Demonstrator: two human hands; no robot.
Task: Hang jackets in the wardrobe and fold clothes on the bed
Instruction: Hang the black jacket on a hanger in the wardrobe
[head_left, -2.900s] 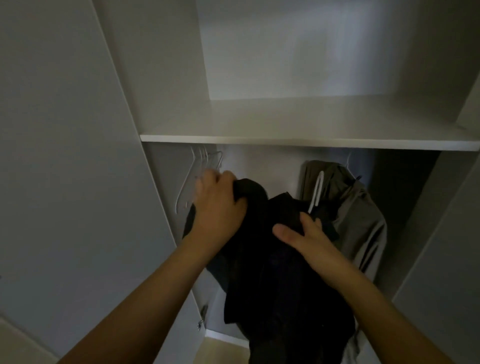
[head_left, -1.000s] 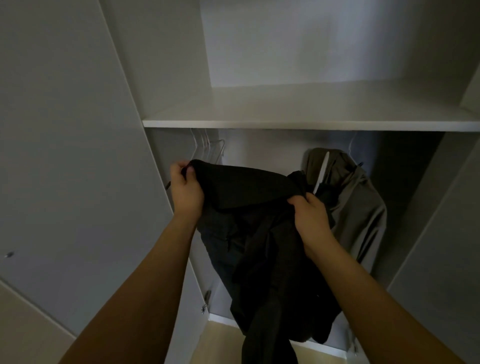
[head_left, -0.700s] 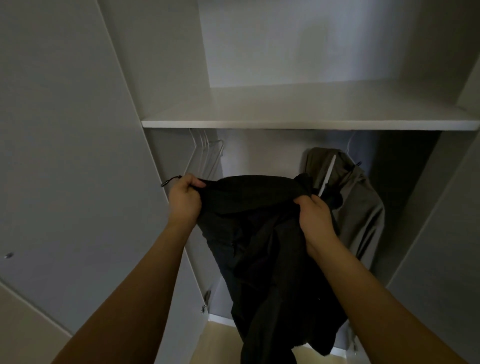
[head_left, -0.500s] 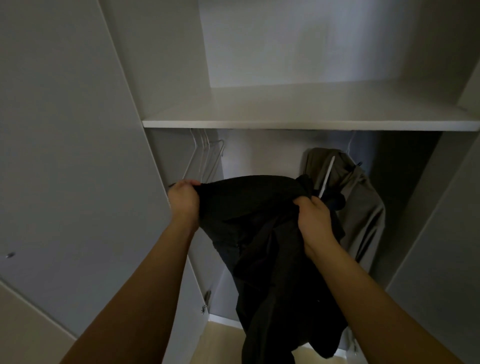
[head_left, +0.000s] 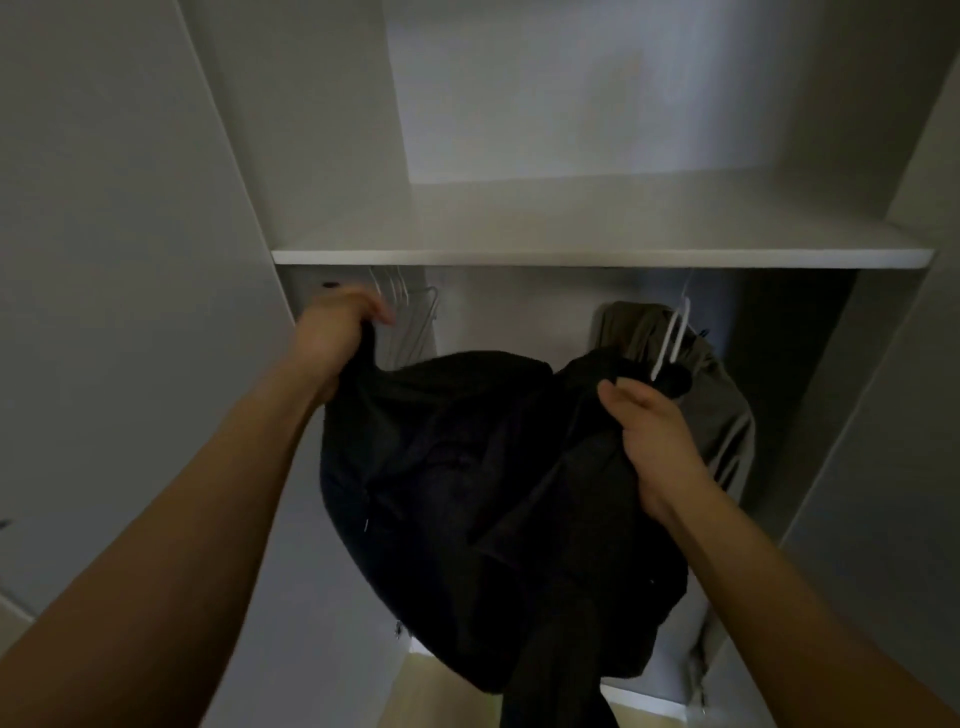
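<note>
A black jacket (head_left: 483, 493) hangs bunched between my two hands inside the open wardrobe. My left hand (head_left: 335, 332) grips one upper edge of it, raised close to the empty white hangers (head_left: 405, 317) at the left of the rail. My right hand (head_left: 652, 436) clutches the other side, along with a white hanger (head_left: 672, 338) that sticks up above my fingers. Behind it an olive-grey jacket (head_left: 722, 410) hangs on the right of the rail.
A white shelf (head_left: 597, 255) runs across the wardrobe just above the rail. The open wardrobe door (head_left: 114, 312) stands at the left and a side panel (head_left: 883, 415) at the right. Light wood floor (head_left: 421, 691) shows below.
My left hand has lifted its edge of the black jacket higher, up toward the empty hangers. The right hand has stayed about where it was, still gripping jacket and hanger.
</note>
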